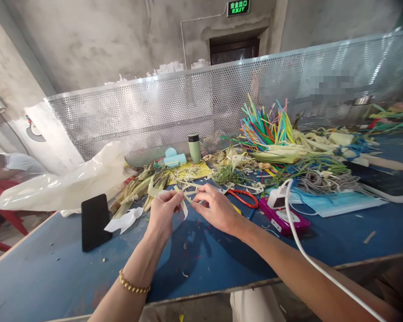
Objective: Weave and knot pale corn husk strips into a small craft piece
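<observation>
Over the blue tabletop (201, 277), my left hand (164, 209) pinches a pale, flat corn husk strip (184, 209) between thumb and fingers. One end of it hangs down between the hands, and another pale length shows at the upper left. My right hand (216, 208) meets it from the other side, fingertips closed on the strip's thin part. Just beyond the right hand are red-handled scissors (246, 200). Left of my left hand lie a crumpled white paper (126, 220) and a bundle of dry husks (134, 190). Fine detail at the fingertips is too small to make out.
A black phone (96, 222) and a large plastic bag (67, 183) lie left. A green tumbler (195, 150) stands at the back before a perforated metal screen (147, 112). Coloured stems (268, 125), tangled cords (329, 174) and a purple power block (282, 217) with a white cable are right.
</observation>
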`<state>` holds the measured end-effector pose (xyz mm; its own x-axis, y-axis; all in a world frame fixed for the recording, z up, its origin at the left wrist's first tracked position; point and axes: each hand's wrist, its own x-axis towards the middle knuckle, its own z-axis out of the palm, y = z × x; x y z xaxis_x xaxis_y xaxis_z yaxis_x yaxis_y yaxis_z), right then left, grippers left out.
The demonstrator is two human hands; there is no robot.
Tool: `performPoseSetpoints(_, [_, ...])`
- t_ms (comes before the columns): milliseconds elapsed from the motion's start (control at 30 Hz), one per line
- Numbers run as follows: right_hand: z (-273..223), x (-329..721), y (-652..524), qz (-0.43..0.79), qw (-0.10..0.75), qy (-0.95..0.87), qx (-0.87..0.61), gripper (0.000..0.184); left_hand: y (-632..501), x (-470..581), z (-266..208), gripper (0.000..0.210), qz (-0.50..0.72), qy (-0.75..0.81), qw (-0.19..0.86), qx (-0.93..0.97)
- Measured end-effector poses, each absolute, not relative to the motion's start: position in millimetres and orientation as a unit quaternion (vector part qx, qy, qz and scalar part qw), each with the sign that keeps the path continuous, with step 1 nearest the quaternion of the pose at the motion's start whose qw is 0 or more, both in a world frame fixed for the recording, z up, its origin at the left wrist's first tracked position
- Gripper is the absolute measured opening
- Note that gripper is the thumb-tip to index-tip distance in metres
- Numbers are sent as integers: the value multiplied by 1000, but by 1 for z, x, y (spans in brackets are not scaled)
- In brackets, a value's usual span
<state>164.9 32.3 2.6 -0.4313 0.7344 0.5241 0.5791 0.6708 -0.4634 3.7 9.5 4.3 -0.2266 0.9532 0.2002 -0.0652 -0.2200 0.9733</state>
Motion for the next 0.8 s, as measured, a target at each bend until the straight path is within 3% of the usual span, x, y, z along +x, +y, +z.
performPoseSetpoints(300, [11, 170, 19, -11, 364, -851, -378, 24, 7, 4, 4, 28, 635, 520, 284, 495])
performPoseSetpoints(467, [9, 170, 23, -12, 357, -865, -353, 20, 6, 5, 4, 28, 634, 511, 286, 505])
performPoseSetpoints(667, [15, 170, 15, -179, 358, -853, -334, 24, 7, 5, 6, 26, 631, 512, 292, 505])
performPoseSetpoints(800, [10, 164, 15, -84, 350, -894, -266, 21, 6, 6, 7, 22, 621, 535, 272, 505])
